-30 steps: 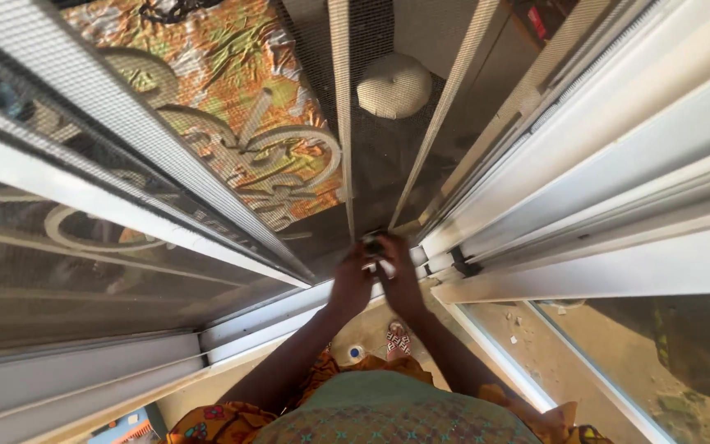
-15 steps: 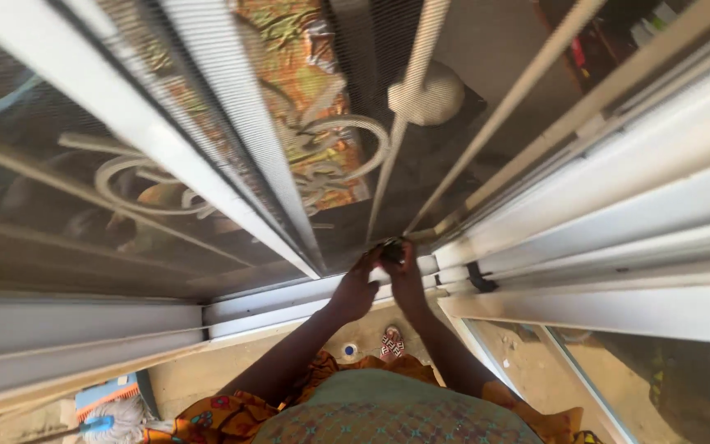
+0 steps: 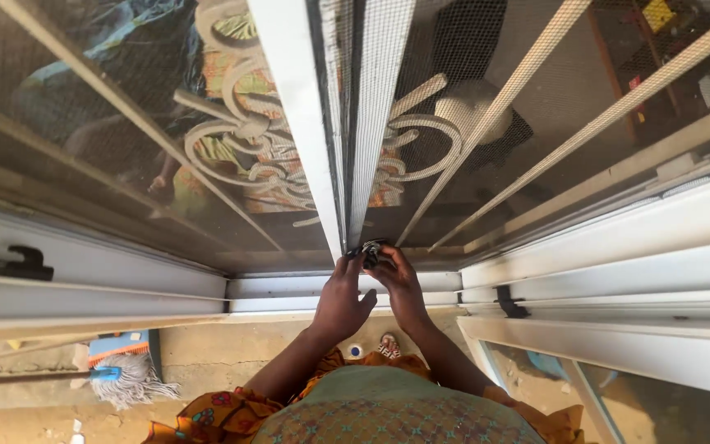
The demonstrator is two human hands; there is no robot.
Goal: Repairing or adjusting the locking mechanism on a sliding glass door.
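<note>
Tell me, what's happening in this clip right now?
A person stands at a sliding window with white frames, looking down along it. Both hands are raised to the foot of the mesh screen panel: the left hand rests against the white frame, and the right hand has its fingers around a small dark object, too small to identify. A black latch sits on the left frame, and a mop lies on the floor below.

frames (image 3: 297,123) white | latch (image 3: 18,265) black | mop (image 3: 129,378) white w/ blue | dress (image 3: 223,415) orange floral
</note>
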